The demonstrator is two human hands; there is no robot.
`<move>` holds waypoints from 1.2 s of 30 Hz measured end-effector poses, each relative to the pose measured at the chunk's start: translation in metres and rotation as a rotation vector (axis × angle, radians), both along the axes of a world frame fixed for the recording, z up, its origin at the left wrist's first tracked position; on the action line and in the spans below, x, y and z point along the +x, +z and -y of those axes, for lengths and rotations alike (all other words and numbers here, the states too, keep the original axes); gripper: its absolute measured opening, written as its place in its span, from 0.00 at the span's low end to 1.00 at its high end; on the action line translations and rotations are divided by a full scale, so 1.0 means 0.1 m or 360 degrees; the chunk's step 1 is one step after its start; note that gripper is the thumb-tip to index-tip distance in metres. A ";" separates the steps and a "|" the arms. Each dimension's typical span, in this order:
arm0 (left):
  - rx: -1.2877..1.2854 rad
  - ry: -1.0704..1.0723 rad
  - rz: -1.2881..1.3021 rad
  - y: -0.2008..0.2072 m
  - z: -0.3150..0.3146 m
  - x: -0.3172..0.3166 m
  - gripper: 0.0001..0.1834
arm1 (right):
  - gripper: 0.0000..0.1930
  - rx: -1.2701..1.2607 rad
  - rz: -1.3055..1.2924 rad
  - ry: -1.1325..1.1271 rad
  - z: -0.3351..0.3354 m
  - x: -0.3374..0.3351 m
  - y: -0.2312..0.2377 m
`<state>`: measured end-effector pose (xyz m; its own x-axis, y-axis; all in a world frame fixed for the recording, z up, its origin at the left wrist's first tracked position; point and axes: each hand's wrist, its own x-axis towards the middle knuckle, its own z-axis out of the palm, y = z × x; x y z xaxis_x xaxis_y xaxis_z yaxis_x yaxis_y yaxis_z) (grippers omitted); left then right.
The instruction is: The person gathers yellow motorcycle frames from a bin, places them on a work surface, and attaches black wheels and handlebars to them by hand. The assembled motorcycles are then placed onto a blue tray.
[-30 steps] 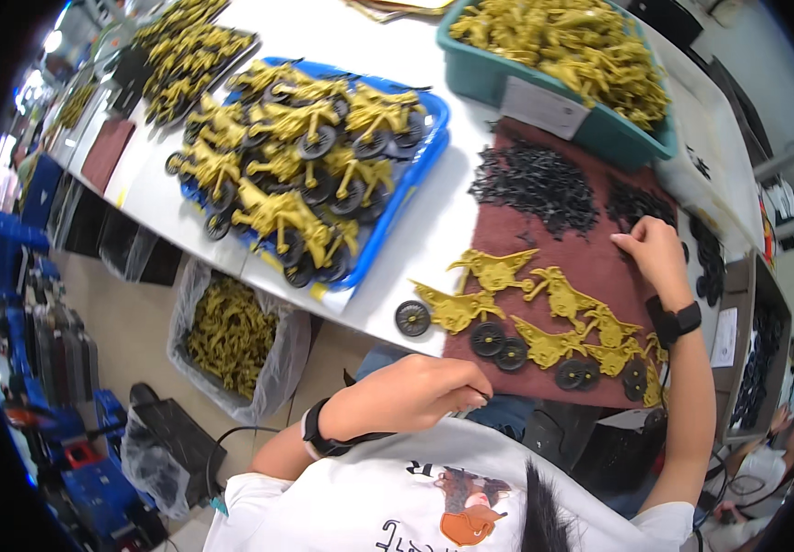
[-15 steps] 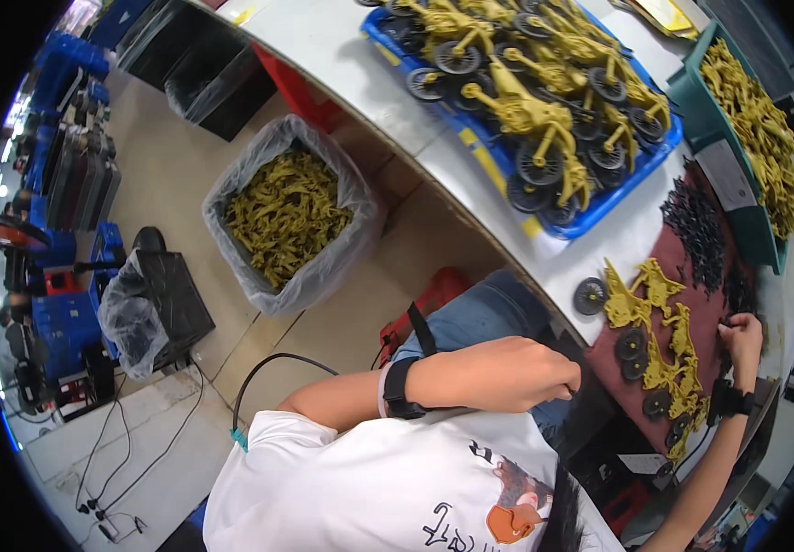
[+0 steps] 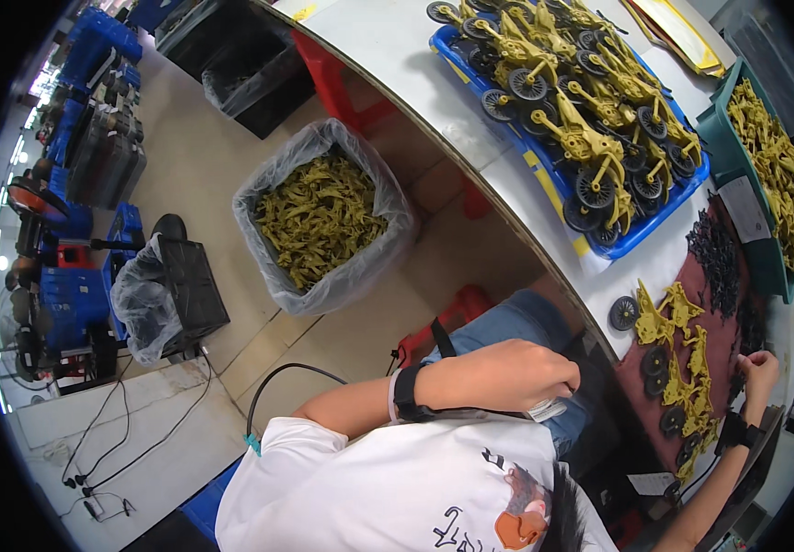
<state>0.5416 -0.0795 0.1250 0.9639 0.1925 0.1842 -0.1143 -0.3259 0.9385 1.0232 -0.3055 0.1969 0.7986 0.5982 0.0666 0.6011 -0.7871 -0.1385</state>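
The left hand (image 3: 521, 373) is curled in a loose fist over the lap, below the edge of the white counter (image 3: 397, 46), gripping a small pale object (image 3: 547, 409) whose kind cannot be told. The right hand (image 3: 758, 370) rests at the far edge of a dark red mat (image 3: 638, 386), fingers among small black wheels (image 3: 715, 262) beside yellow toy frames (image 3: 678, 354). A blue tray (image 3: 636, 241) of wheeled yellow toys sits further along the counter, and a lined bin (image 3: 323, 221) of yellow parts stands on the floor.
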 end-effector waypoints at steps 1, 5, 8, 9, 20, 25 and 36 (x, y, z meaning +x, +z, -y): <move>-0.0006 -0.0018 -0.0033 0.00 0.01 -0.01 0.08 | 0.07 0.0001 -0.0005 -0.0001 0.06 0.01 0.01; -0.0082 0.0093 0.0044 0.05 0.08 0.00 0.07 | 0.07 0.0046 0.0176 0.0090 0.14 -0.28 0.16; -0.0209 0.0063 0.0024 0.07 0.13 0.00 0.07 | 0.10 0.0326 0.0177 0.0010 0.33 -0.56 0.22; -0.0205 0.0028 0.0033 0.09 0.14 -0.01 0.07 | 0.10 0.0329 0.0193 -0.0023 0.37 -0.74 0.25; -0.0157 0.0119 -0.0408 0.21 0.23 0.12 0.07 | 0.11 0.0836 -0.0282 0.0076 0.23 -2.05 0.31; 0.0163 0.0052 -0.0310 0.35 0.26 0.53 0.09 | 0.09 0.1113 -0.0713 -0.0023 0.29 -2.15 0.13; 0.0738 0.0042 0.0007 0.37 0.75 1.35 0.13 | 0.11 0.0667 -0.0201 0.0332 0.18 -2.06 -0.07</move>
